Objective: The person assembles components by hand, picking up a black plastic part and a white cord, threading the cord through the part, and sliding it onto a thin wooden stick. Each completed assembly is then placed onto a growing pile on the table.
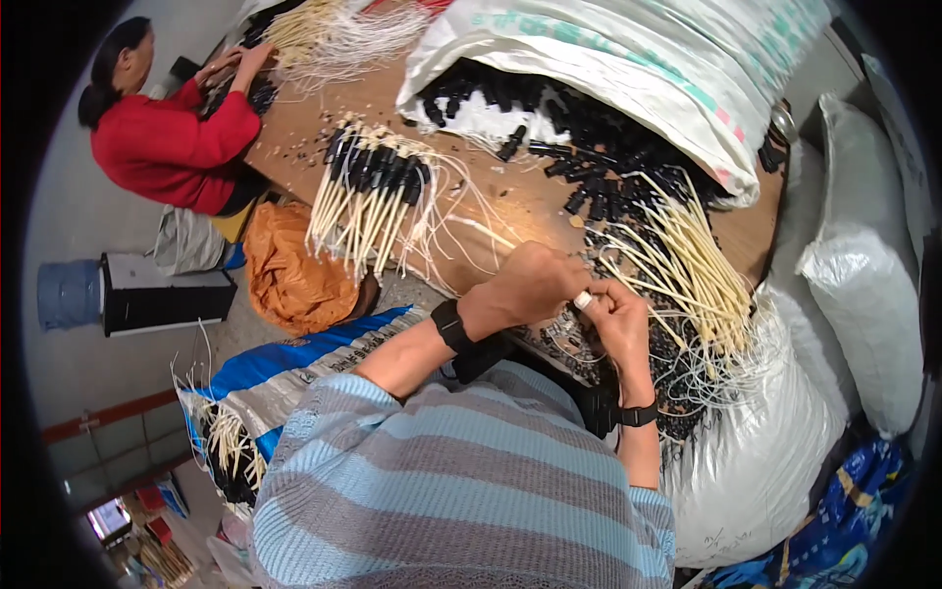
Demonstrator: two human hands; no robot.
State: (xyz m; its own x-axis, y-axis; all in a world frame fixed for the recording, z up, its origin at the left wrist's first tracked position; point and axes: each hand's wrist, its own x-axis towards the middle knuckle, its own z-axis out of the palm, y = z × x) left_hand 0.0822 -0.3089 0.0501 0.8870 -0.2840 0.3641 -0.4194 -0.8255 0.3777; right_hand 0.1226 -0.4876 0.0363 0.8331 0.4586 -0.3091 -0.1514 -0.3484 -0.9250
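My left hand point(535, 285) is closed over the table's near edge. A cream-sleeved wire point(483, 230) runs out of it to the upper left. Against it, my right hand point(620, 319) is closed in a pinch, with a white band point(584, 299) around the thumb. What lies between the fingertips is hidden. To the right is a loose pile of cream-sleeved wires point(702, 265) with thin white ends. Left of my hands lies a bundle of similar wires fitted with black plastic cylinders point(378, 172).
A white woven sack point(628, 69) spills black cylinders point(599, 177) onto the wooden table point(471, 187). A person in red point(177, 147) works at the far left. An orange bag point(294, 270) stands below the table edge, and full white sacks point(863, 265) line the right.
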